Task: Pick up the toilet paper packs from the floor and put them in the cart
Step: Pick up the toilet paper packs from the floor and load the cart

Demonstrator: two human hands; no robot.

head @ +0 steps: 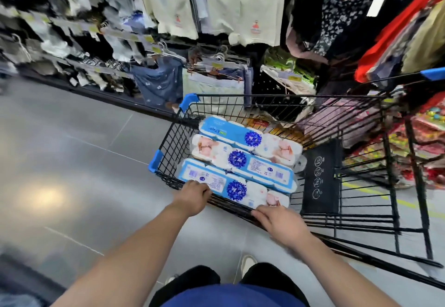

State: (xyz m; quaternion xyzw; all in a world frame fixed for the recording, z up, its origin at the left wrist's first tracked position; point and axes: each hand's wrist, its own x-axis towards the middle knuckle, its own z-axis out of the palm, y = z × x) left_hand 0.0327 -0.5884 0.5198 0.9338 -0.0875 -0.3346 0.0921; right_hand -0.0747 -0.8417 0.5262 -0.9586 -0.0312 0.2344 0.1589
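Centre frame, my left hand (192, 196) and right hand (277, 220) grip the nearest pack (233, 186) by its ends in the cart (168, 147): light, soft, slippery film.

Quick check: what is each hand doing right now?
Left hand: closed on the near toilet paper pack.
Right hand: resting on the same pack's other end; grip cannot be told.

Three blue-and-white toilet paper packs (243, 159) lie side by side in the cart (168, 143).
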